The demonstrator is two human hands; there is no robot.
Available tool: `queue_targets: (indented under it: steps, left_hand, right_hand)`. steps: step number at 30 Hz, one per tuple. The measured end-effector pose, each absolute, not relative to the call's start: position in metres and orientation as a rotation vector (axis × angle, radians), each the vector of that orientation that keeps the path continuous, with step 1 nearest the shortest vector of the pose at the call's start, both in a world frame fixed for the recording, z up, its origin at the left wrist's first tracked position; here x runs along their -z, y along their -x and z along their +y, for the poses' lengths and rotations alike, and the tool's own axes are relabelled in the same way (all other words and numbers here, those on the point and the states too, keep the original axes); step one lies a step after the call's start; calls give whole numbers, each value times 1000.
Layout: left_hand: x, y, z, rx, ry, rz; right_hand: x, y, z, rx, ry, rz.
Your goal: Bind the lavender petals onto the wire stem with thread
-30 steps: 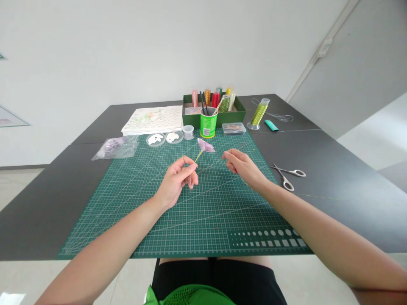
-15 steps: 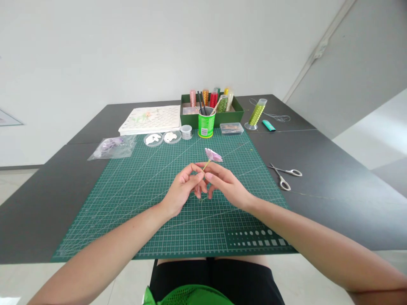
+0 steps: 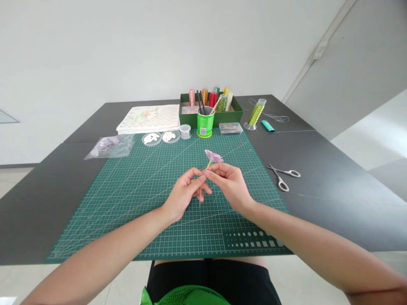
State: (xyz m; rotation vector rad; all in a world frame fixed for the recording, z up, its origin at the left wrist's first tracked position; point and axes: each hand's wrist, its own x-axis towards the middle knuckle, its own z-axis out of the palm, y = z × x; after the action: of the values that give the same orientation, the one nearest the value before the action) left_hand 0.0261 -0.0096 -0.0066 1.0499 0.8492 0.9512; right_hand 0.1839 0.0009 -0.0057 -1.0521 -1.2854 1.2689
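A small pale purple artificial flower (image 3: 213, 156) with a thin yellow-green stem (image 3: 209, 164) stands tilted above the cutting mat, blossom up. My left hand (image 3: 187, 189) pinches the stem between thumb and forefinger, its other fingers curled below. From the other side my right hand (image 3: 231, 183) closes thumb and fingertips on the stem just under the blossom, touching the left fingertips. The lower stem passes down behind the left fingers and is partly hidden. Whether a thread is also between the right fingertips is too small to tell.
On the green cutting mat (image 3: 127, 203) stand a green can (image 3: 205, 126) with sticks, dishes of white pieces (image 3: 151, 139), a small round jar (image 3: 185, 131) and a flat clear box (image 3: 230, 128). Scissors (image 3: 282, 177) lie right, a plastic bag (image 3: 111, 146) left. Behind are a thread box (image 3: 210, 120) and spool (image 3: 256, 113).
My right hand's fingers have drawn together into a closer pinch on the stem, its lower fingers curling in. The flower stays nearly in place. The view has shifted slightly.
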Motion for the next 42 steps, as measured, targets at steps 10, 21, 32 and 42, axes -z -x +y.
queue_targets:
  steps: [10, 21, 32, 42]
  left_hand:
    - [6, -16, -1, -909, -1283, 830]
    - [0, -16, -4, -944, -1277, 913]
    - [-8, -4, 2, -1168, -1335, 952]
    - [-3, 4, 10, -934, -1686, 1279]
  right_hand:
    - [-5, -192, 8, -1509, 996, -1124]
    - [2, -189, 8, -1515, 946, -1177]
    - [-4, -204, 7, -410, 788, -1929]
    - [-10, -213, 8, 293, 589, -2168]
